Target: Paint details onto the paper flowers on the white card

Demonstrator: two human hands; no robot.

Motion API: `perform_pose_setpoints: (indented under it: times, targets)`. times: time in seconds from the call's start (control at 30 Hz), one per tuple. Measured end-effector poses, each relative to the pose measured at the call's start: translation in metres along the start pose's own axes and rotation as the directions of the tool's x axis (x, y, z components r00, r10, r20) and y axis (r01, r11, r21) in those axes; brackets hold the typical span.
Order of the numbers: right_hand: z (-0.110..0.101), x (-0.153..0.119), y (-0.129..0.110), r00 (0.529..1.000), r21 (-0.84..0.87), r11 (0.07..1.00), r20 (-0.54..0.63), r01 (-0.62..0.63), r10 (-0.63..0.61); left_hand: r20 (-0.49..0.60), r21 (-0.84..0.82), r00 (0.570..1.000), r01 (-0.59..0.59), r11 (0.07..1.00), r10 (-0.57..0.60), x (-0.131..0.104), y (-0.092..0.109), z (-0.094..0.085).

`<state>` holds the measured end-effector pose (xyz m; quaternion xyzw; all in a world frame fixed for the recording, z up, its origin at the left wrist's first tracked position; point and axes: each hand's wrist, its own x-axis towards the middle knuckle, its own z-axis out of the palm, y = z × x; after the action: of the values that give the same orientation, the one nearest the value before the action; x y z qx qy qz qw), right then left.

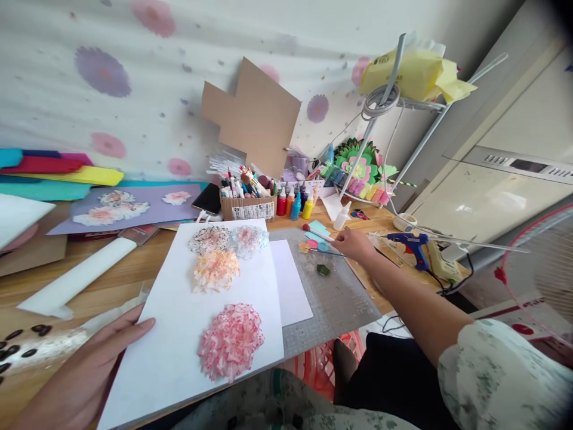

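Note:
My left hand [119,334] grips the left edge of a white sheet [170,322], its thumb lying on top. On the sheet sit ruffled paper flowers: a large pink-red one [231,343], an orange one [216,270], a black-flecked one [209,240] and a pale blue-pink one [249,240]. At the far side of the grey cutting mat [331,304], my right hand [353,243] is closed on the end of a brush [319,233] with a reddish tip. Beside the brush lie small blobs of coloured paint [312,244] and a dark green piece [323,270].
A box of pens [248,208] and several paint bottles [295,206] stand at the back. A blue glue gun [409,246] is on the right, near a white rack [398,77]. Purple paper with flowers [94,200] and a white roll [80,278] lie on the left.

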<state>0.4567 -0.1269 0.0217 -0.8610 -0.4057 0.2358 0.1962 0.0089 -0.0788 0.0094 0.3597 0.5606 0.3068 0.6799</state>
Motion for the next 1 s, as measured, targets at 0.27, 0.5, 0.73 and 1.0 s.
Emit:
perform_pose_setpoints:
  times: [0.27, 0.5, 0.73, 1.0]
  targets:
    - [0.084, -0.057, -0.086, 0.934, 0.388, 0.921, 0.337, -0.022, -0.12, 0.149, -0.046, 0.989, -0.02, 0.999, 0.026, -0.005, 0.008, 0.006]
    - [0.091, -0.062, -0.103, 0.946, 0.485, 0.875, 0.276, 0.014, -0.168, 0.209, -0.097, 0.969, -0.117, 0.988, 0.135, 0.0, 0.002, -0.006]
    - [0.045, -0.066, -0.156, 0.932, 0.536, 0.784, -0.017, 0.314, -0.362, 0.262, -0.165, 0.912, -0.281, 0.945, 0.317, -0.004, 0.027, -0.006]
    - [0.035, -0.025, -0.235, 0.875, 0.537, 0.708, -0.132, 0.458, -0.466, 0.137, -0.106, 0.795, -0.581, 0.807, 0.591, 0.074, 0.095, -0.005]
